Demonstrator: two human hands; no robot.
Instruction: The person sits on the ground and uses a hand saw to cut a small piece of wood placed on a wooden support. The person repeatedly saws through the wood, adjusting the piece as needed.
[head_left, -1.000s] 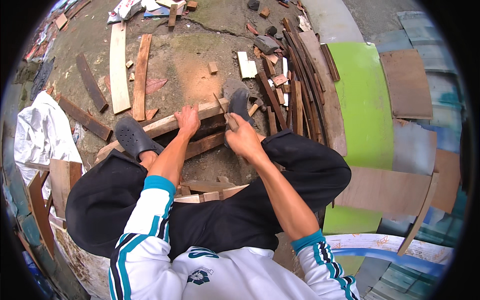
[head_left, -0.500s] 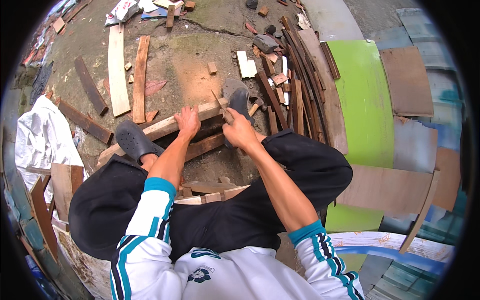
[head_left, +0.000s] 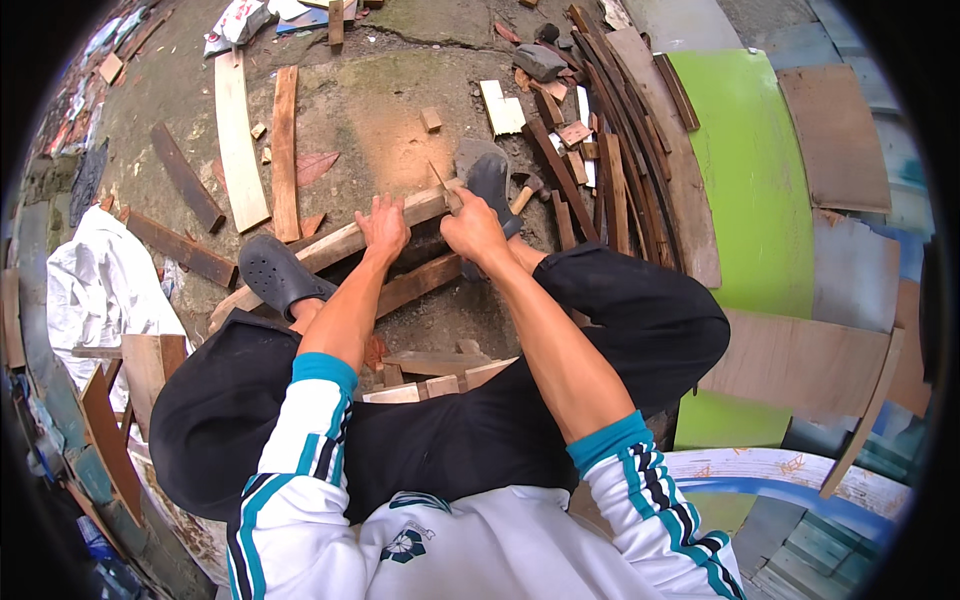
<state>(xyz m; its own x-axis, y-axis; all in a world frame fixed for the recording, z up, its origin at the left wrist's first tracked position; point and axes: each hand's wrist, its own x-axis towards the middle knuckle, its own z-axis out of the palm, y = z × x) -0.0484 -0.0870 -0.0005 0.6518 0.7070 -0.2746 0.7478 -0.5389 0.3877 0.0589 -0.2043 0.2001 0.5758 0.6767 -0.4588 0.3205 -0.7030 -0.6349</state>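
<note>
A long pale wooden beam (head_left: pixel 340 243) lies slantwise in front of me, on top of another length of wood (head_left: pixel 420 283). My left hand (head_left: pixel 383 228) grips the beam from above near its right end, fingers bent over it. In my right hand (head_left: pixel 475 232) is a hand saw (head_left: pixel 438 176), its handle mostly hidden by my fingers. The thin blade is seen nearly edge-on and crosses the beam close to its right end. My grey clog (head_left: pixel 280 277) rests against the beam at the left; the other clog (head_left: pixel 487 182) is beside its right end.
Orange sawdust (head_left: pixel 395 150) and a small wood block (head_left: pixel 430 120) lie beyond the beam. A hammer (head_left: pixel 524 194) lies right of my foot, by a pile of dark wood strips (head_left: pixel 625 150). Farther right is a green panel (head_left: pixel 755 180); a white cloth sack (head_left: pixel 105 280) is at left.
My right hand and the saw have shifted slightly forward and left against the beam. The left hand keeps its place on the beam. The whole view has tilted a little.
</note>
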